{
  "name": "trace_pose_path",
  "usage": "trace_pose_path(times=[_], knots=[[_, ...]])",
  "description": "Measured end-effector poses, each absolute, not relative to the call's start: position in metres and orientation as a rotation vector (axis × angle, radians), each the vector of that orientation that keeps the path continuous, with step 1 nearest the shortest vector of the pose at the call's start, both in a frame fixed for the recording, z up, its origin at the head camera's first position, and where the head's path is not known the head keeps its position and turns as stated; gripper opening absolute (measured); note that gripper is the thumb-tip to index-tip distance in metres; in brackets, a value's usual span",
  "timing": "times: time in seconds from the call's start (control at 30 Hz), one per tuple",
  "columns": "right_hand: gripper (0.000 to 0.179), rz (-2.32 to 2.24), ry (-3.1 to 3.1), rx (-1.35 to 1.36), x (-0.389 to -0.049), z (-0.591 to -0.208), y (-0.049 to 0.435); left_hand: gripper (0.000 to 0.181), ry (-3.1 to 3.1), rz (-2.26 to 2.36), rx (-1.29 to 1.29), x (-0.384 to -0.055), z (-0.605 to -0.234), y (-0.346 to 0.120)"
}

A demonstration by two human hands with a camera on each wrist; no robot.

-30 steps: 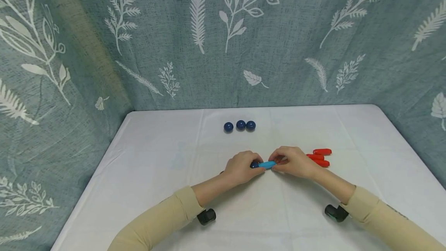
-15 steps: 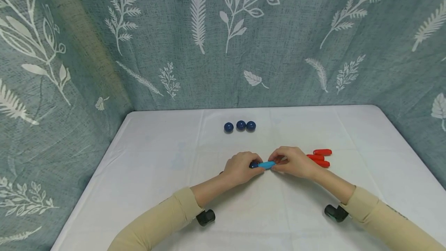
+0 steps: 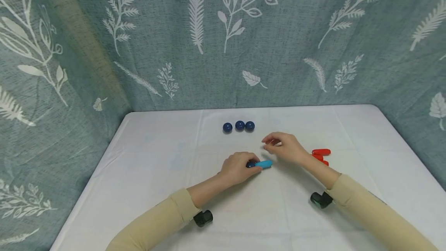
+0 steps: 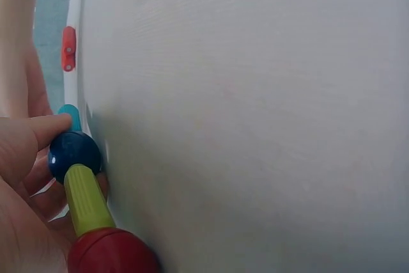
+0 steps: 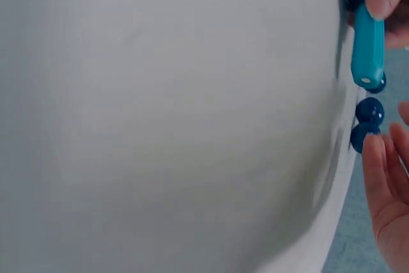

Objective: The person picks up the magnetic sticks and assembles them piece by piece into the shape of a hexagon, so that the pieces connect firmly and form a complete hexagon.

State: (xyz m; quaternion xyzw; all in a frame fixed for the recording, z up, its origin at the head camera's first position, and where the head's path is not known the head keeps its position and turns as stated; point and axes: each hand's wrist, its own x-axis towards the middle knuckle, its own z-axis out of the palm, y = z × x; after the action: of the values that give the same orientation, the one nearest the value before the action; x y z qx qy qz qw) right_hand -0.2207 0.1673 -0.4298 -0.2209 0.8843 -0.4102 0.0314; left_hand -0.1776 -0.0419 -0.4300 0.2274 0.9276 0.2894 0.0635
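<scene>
My left hand [image 3: 238, 167] pinches a light blue stick [image 3: 265, 164] near the end where it joins a dark blue ball [image 4: 75, 156]. In the left wrist view, a yellow-green stick [image 4: 87, 199] runs from that ball to a larger-looking dark red ball [image 4: 112, 254], all in one line. The far end of the light blue stick points right, free of any hand. Behind and right of it, my right hand [image 3: 285, 148] hovers with loosely bent fingers, holding nothing. Three dark blue balls [image 3: 239, 126] lie beyond it, toward the table's back edge.
Several red sticks [image 3: 321, 152] lie to the right, partly hidden by the right forearm. A white cloth covers the table [image 3: 156, 158]. A grey-green leaf-print curtain [image 3: 296, 76] hangs behind and at the sides. A small black camera [image 3: 203, 218] hangs below each wrist.
My right hand has let go of the light blue stick and moved back and slightly left, toward the blue balls. The left hand keeps its hold, shifting very slightly left.
</scene>
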Motion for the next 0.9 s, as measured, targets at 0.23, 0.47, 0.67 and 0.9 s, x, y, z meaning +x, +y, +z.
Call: trace_pose_path(times=[0.23,0.47,0.67,0.9], knots=[[0.041,-1.272,2.76,-0.58,-0.259,-0.429,0.145,0.021,2.812,0.869,0.722,-0.178,-0.432,-0.045],[0.05,-1.169,2.786,-0.669,-0.281,-0.43,0.131,0.022,2.826,0.859,0.758,-0.176,-0.434,-0.047],[0.046,-1.133,2.77,-0.682,-0.29,-0.431,0.123,0.02,2.847,0.874,0.787,-0.175,-0.436,-0.047],[0.039,-1.101,2.79,-0.667,-0.284,-0.431,0.128,0.019,2.858,0.893,0.786,-0.175,-0.436,-0.049]])
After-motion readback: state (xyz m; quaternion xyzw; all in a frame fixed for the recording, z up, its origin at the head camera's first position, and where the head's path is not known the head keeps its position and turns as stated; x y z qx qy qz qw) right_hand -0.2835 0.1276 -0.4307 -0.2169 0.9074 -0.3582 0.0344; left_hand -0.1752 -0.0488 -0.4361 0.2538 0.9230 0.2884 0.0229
